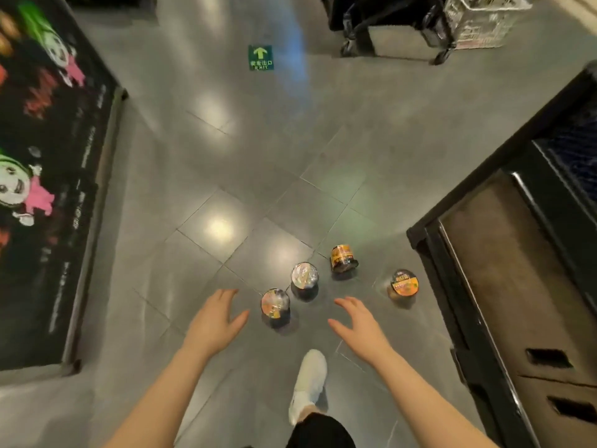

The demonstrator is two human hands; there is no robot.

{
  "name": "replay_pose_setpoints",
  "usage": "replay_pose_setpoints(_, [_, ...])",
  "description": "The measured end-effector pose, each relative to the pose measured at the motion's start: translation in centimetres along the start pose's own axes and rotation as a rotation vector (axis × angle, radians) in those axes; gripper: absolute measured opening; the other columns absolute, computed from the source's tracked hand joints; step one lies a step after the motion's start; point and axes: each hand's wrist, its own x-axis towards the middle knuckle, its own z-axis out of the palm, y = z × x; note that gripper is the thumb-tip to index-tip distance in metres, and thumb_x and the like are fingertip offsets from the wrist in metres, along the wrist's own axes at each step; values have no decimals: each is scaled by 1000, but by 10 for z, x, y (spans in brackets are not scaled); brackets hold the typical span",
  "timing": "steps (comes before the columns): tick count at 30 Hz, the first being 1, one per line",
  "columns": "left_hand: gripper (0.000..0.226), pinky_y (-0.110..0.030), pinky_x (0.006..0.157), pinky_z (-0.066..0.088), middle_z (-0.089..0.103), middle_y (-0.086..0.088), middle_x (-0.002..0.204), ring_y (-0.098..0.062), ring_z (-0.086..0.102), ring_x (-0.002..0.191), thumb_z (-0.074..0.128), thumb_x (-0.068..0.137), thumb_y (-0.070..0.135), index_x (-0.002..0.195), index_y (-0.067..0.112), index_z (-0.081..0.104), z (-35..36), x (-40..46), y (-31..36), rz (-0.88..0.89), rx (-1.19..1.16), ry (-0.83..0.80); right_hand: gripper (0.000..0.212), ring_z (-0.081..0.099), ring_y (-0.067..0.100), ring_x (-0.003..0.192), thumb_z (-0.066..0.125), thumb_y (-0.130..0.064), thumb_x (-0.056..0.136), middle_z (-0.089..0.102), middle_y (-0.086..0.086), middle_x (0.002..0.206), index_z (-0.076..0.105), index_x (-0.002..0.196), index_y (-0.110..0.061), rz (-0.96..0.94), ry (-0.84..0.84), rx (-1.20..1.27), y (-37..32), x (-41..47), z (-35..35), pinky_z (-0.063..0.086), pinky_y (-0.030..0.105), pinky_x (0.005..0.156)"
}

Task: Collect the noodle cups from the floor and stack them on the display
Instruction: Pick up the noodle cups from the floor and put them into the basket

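- Both hands come first, low in the view: the left hand (216, 321) and the right hand (358, 321) are held out over the shiny grey tiled floor (200, 163), fingers straight and spread, holding nothing.
- Between the hands stands the closest round noodle cup with an orange and silver lid (275, 303). It is upright, just beside the left thumb but not touching it.
- Just behind it stands a second upright noodle cup with a silvery lid (304, 275).
- Further right, a dark noodle cup with an orange label (343, 258) lies tipped on its side.
- Furthest right, a noodle cup with an orange lid (404, 283) sits a bit tilted, near the black display stand with brown panels (484, 270).
- All four cups are on the floor, so I think the picking up is only starting. None is on the display yet.
- Next, the hands need to go lower and curl round a cup. The closest one looks easiest, since it stands straight between both hands.
- The tipped cup may roll if it is bumped, so it needs a careful grab.
- One white shoe (308, 383) stands on the floor under the hands.
- On the left is a black board with green and pink cartoon figures (48, 189).
- Far off are a green arrow floor sticker (261, 57) and a black wheeled cart (394, 24).
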Motion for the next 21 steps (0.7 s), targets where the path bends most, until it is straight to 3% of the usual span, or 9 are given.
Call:
replay_pose_setpoints(5, [80, -38, 96, 46, 56, -9, 125, -29, 54, 118, 40, 79, 67, 134, 9, 53, 66, 84, -14, -4, -23, -46, 52, 34, 17, 138, 60, -36, 93, 35, -1, 150, 45, 141, -23, 21, -46, 16, 39, 108, 12, 30, 29, 109])
replay_pose_setpoints(7, [84, -38, 95, 45, 56, -9, 126, -29, 55, 117, 35, 75, 68, 133, 10, 54, 104, 109, -26, -9, -18, -70, 53, 33, 18, 139, 61, -35, 93, 34, 0, 151, 45, 142, -24, 27, -71, 19, 58, 149, 30, 29, 29, 110])
replay_pose_setpoints(11, [84, -38, 96, 47, 51, -3, 132, -26, 51, 122, 43, 73, 68, 140, 18, 46, 195, 163, -70, -11, 7, -214, 53, 31, 21, 140, 67, -28, 90, 35, 2, 150, 48, 139, -26, 25, -65, 72, 105, 232, 90, 26, 26, 109])
replay_pose_setpoints(14, [87, -38, 99, 46, 48, -3, 141, -27, 49, 127, 68, 71, 58, 144, 18, 43, 265, 204, -108, 20, 73, -283, 60, 24, 21, 142, 71, -30, 87, 28, 1, 155, 46, 141, -26, 25, -62, 43, 143, 290, 143, 22, 24, 110])
replay_pose_setpoints(17, [113, -47, 102, 44, 38, -11, 152, -36, 43, 133, 87, 54, 54, 148, 16, 37, 328, 241, -140, 126, 153, -260, 68, 16, 22, 145, 73, -38, 83, 17, 2, 160, 44, 144, -28, -17, -4, -87, 176, 344, 190, 26, 36, 114])
replay_pose_setpoints(19, [134, -54, 105, 37, 27, -16, 157, -38, 31, 140, 84, 43, 66, 153, 17, 24, 360, 261, -156, 183, 247, -266, 77, 10, 24, 147, 76, -44, 77, 11, 0, 162, 42, 145, -31, -63, 61, -130, 195, 374, 215, 28, 44, 114])
replay_pose_setpoints(21, [139, -58, 108, 26, 15, -16, 160, -35, 17, 145, 69, 45, 79, 156, 20, 11, 384, 275, -166, 219, 303, -268, 93, -1, 28, 149, 78, -55, 69, -1, -2, 163, 32, 148, -39, -118, 48, -224, 209, 397, 235, 22, 51, 115])
